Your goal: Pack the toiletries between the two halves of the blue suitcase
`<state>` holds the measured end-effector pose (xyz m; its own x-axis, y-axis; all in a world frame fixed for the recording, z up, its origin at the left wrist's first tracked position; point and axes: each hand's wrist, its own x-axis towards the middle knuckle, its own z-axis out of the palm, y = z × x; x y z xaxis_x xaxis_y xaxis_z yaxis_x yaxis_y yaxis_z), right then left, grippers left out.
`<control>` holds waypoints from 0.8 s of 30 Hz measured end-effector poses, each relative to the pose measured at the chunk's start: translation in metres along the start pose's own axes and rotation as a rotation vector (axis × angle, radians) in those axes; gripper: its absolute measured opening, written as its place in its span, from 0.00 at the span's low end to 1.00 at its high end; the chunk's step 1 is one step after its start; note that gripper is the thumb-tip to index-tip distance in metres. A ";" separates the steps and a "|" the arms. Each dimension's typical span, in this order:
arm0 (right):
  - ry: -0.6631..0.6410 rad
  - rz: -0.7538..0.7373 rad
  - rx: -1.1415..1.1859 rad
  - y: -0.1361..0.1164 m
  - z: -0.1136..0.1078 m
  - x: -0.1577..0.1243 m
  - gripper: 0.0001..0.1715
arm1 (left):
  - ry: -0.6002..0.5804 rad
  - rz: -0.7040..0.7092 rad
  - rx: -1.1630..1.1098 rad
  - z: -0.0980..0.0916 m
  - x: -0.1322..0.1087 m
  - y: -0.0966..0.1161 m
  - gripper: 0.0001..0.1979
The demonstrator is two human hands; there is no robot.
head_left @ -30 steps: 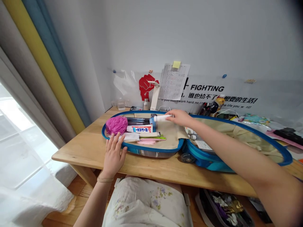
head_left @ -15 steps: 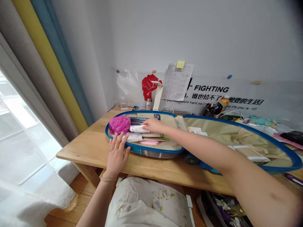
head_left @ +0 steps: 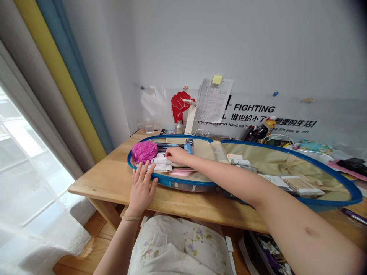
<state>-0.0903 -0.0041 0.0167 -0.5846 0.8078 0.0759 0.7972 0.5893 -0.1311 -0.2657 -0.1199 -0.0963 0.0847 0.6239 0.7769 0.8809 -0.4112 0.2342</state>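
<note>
The right hand (head_left: 177,156) has travelled from above the middle of the open hard-shell suitcase (head_left: 172,179) down into its left half, carrying a white tube (head_left: 159,160) that now lies low among the packed items, just beside the pink bath puff (head_left: 142,151). The tube sits roughly level, its near end under the curled fingers (head_left: 169,152), across a flat white packet (head_left: 160,167) and above a pink packet (head_left: 181,172). The right hand's grip is bent downward over the tube, but the fingers hide whether they are closed on it or only pressing on it, so I cannot tell. The left hand (head_left: 140,187) stays spread open, its grip empty, with the fingertips at the suitcase's blue front rim and the palm over the wooden desk (head_left: 100,179). Dark pens (head_left: 169,145) and a small blue-and-white item (head_left: 188,148) lie along the far side of the same half. The other half, with its beige lining (head_left: 272,160), lies open to the right, and the right forearm now stretches across it.
</note>
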 end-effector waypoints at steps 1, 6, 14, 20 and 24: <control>-0.004 -0.007 -0.007 -0.001 0.001 -0.001 0.16 | -0.001 -0.001 0.000 0.000 0.000 0.000 0.24; -0.018 -0.009 -0.030 -0.005 -0.004 -0.010 0.12 | -0.001 0.001 -0.008 0.000 -0.001 -0.001 0.24; 0.093 0.207 -0.040 0.073 -0.088 -0.048 0.22 | -0.002 0.013 -0.007 0.000 -0.001 -0.003 0.24; -0.042 0.469 -0.107 0.172 -0.101 -0.127 0.05 | 0.009 0.005 -0.011 0.002 -0.001 -0.003 0.24; 0.010 0.520 -0.119 0.205 -0.074 -0.168 0.11 | -0.003 -0.003 -0.014 0.002 -0.001 -0.003 0.24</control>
<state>0.1823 -0.0178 0.0500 -0.1068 0.9935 0.0404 0.9933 0.1084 -0.0410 -0.2675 -0.1183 -0.0993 0.0837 0.6268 0.7747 0.8745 -0.4189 0.2444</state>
